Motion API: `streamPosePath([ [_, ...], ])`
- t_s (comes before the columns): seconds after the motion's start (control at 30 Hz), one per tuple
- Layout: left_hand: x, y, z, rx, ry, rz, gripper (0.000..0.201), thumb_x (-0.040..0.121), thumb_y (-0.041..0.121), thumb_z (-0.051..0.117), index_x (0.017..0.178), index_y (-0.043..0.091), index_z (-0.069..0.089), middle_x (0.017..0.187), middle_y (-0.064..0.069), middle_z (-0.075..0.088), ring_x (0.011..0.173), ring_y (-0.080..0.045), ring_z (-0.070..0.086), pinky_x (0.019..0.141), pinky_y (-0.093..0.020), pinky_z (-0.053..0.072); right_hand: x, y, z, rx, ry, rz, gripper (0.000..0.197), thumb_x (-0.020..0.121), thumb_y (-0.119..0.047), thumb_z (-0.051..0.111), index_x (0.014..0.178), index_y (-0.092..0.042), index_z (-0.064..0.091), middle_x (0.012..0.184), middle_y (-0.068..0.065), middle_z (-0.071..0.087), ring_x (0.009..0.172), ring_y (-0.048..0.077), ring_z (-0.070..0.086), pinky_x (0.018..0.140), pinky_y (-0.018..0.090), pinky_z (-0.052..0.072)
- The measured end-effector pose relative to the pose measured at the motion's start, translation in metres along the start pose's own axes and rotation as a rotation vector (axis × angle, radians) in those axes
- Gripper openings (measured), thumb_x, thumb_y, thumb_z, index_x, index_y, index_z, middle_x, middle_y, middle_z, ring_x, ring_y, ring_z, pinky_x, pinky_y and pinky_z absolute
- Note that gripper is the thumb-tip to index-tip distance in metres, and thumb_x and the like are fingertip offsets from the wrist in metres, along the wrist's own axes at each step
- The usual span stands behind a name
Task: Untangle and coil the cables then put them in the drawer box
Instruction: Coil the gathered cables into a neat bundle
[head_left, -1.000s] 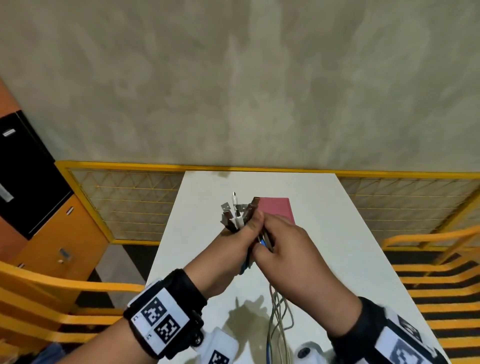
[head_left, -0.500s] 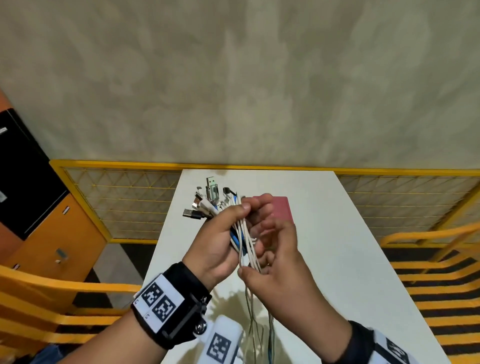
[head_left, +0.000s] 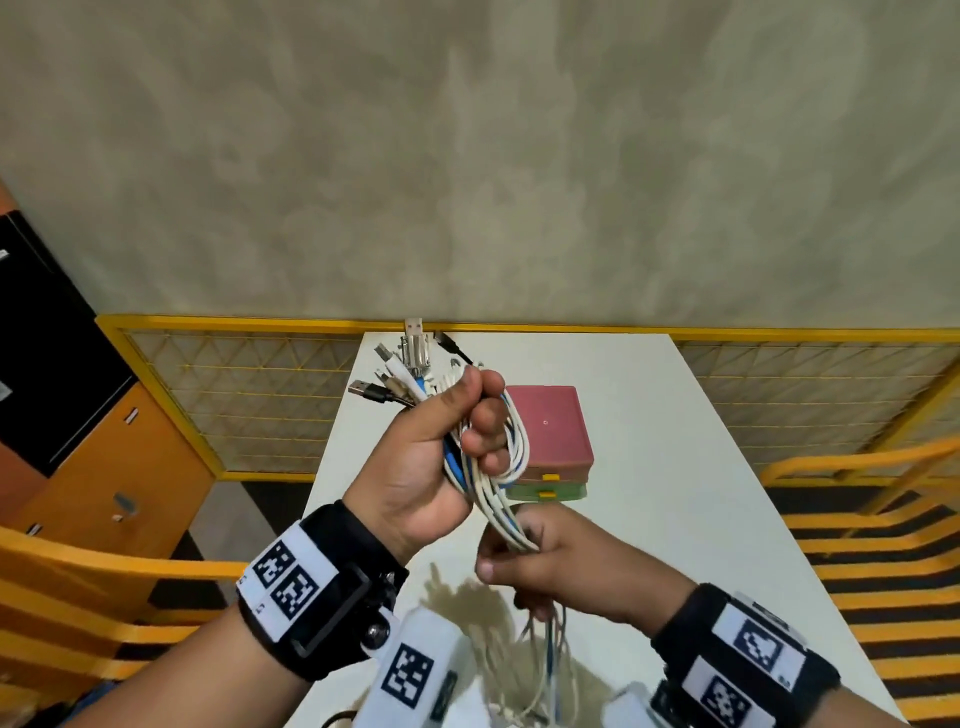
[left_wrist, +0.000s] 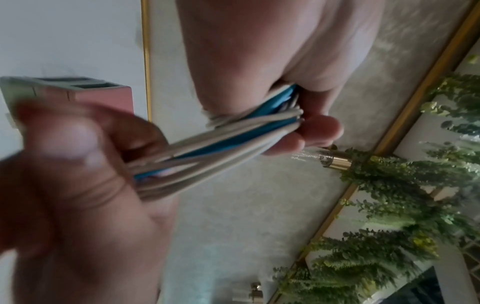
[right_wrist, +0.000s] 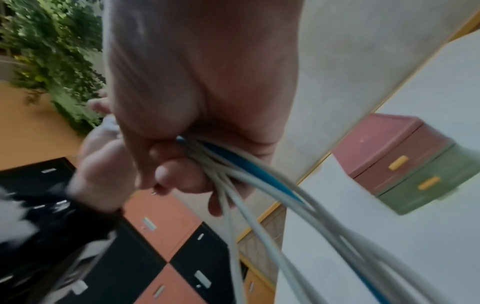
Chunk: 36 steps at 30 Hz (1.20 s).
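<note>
Above the table (head_left: 701, 467), the left hand (head_left: 431, 457) is gripping the cables (head_left: 498, 499) just below their plugs, and the right hand (head_left: 550, 556) is pinching the strands lower down. The box (head_left: 550, 431) is standing behind them. Risk: loose tails are hanging below; uneven tension could re-tangle the loop.

No legible text, brand or number found. The wrist bands (head_left: 291, 577) carry only black-and-white square code markers (machine patterns, not readable characters).
</note>
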<state>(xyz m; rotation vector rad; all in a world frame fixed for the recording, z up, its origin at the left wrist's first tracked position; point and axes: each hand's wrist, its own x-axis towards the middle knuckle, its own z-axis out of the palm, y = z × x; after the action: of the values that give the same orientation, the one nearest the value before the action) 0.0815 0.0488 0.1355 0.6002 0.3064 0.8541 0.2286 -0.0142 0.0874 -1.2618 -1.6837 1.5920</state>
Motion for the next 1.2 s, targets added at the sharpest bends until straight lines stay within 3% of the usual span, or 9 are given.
streamPosePath([
  [0.2, -0.03, 0.017, -0.026, 0.221, -0.215, -0.379, 0.021, 0.08, 0.026, 0.075, 0.086, 0.007, 0.069, 0.057, 0.001, 0.059, 0.04, -0.004, 0.05, 0.045, -0.02, 0.043, 0.006, 0.038, -0.042, -0.417, 0.076, 0.233, 0.017, 0.083, -0.026, 0.071, 0.069, -0.023, 0.061, 0.059, -0.006, 0.053, 0.048, 0.012, 0.051, 0.054, 0.03, 0.046],
  [0.33, -0.039, 0.009, -0.04, 0.612, -0.15, -0.609, 0.019, 0.08, 0.022, 0.071, 0.083, 0.005, 0.067, 0.058, -0.006, 0.064, 0.037, -0.008, 0.048, 0.042, -0.021, 0.038, 0.019, 0.024, -0.057, -0.6, 0.18, 0.216, 0.012, 0.084, -0.024, 0.07, 0.077, -0.016, 0.064, 0.068, 0.0, 0.056, 0.055, 0.013, 0.048, 0.053, 0.028, 0.041],
  [0.47, -0.027, -0.01, -0.046, 1.027, -0.033, -0.571, 0.011, 0.087, 0.019, 0.063, 0.089, 0.009, 0.067, 0.086, -0.015, 0.077, 0.045, -0.014, 0.051, 0.047, -0.026, 0.035, 0.029, -0.001, -0.056, -0.766, 0.218, 0.183, 0.013, 0.084, -0.025, 0.068, 0.081, -0.013, 0.066, 0.075, 0.004, 0.061, 0.06, 0.016, 0.049, 0.054, 0.028, 0.036],
  [0.57, -0.017, -0.026, -0.048, 1.255, 0.1, -0.435, 0.008, 0.091, 0.021, 0.063, 0.084, 0.02, 0.062, 0.054, 0.009, 0.064, 0.044, -0.009, 0.054, 0.045, -0.021, 0.035, 0.03, -0.008, -0.049, -0.769, 0.249, 0.151, 0.017, 0.086, -0.025, 0.065, 0.077, -0.012, 0.062, 0.072, 0.007, 0.057, 0.058, 0.018, 0.044, 0.053, 0.029, 0.032],
  [0.63, -0.013, -0.032, -0.053, 1.176, 0.22, -0.283, 0.005, 0.094, 0.023, 0.06, 0.093, 0.025, 0.065, 0.055, 0.008, 0.064, 0.048, -0.008, 0.057, 0.049, -0.021, 0.038, 0.028, -0.01, -0.044, -0.581, 0.291, 0.124, 0.019, 0.088, -0.025, 0.062, 0.074, -0.013, 0.056, 0.063, 0.003, 0.047, 0.052, 0.018, 0.041, 0.052, 0.029, 0.033],
  [0.73, -0.001, -0.031, -0.061, 0.847, 0.447, -0.161, 0.028, 0.09, 0.041, 0.062, 0.107, 0.02, 0.07, 0.099, -0.02, 0.075, 0.066, -0.021, 0.058, 0.061, -0.033, 0.042, 0.023, -0.014, -0.036, -0.372, 0.302, 0.104, 0.006, 0.092, -0.023, 0.056, 0.087, -0.018, 0.058, 0.066, 0.001, 0.048, 0.05, 0.018, 0.048, 0.049, 0.03, 0.041],
  [0.83, 0.007, -0.036, -0.055, 0.757, 0.548, -0.061, 0.033, 0.096, 0.042, 0.056, 0.107, 0.014, 0.071, 0.094, -0.013, 0.074, 0.068, -0.019, 0.064, 0.07, -0.038, 0.046, 0.02, -0.024, -0.022, -0.525, 0.299, 0.037, 0.012, 0.095, -0.023, 0.051, 0.107, -0.022, 0.054, 0.077, -0.003, 0.055, 0.066, 0.019, 0.059, 0.057, 0.035, 0.052],
  [1.0, 0.019, -0.037, -0.038, 0.476, 0.425, -0.084, 0.046, 0.092, 0.053, 0.052, 0.11, 0.014, 0.069, 0.11, -0.012, 0.075, 0.104, -0.026, 0.071, 0.093, -0.044, 0.052, 0.02, -0.033, -0.008, -0.692, 0.344, -0.068, 0.035, 0.088, -0.013, 0.042, 0.123, -0.019, 0.045, 0.102, 0.005, 0.061, 0.088, 0.023, 0.06, 0.074, 0.042, 0.053],
  [1.2, 0.024, -0.045, -0.03, 0.243, 0.359, -0.135, 0.043, 0.095, 0.051, 0.051, 0.091, 0.012, 0.068, 0.084, -0.003, 0.073, 0.08, -0.015, 0.072, 0.079, -0.031, 0.052, 0.025, -0.032, -0.003, -0.797, 0.403, -0.122, 0.028, 0.093, -0.013, 0.045, 0.121, -0.012, 0.049, 0.113, 0.009, 0.058, 0.092, 0.021, 0.055, 0.068, 0.029, 0.035],
])
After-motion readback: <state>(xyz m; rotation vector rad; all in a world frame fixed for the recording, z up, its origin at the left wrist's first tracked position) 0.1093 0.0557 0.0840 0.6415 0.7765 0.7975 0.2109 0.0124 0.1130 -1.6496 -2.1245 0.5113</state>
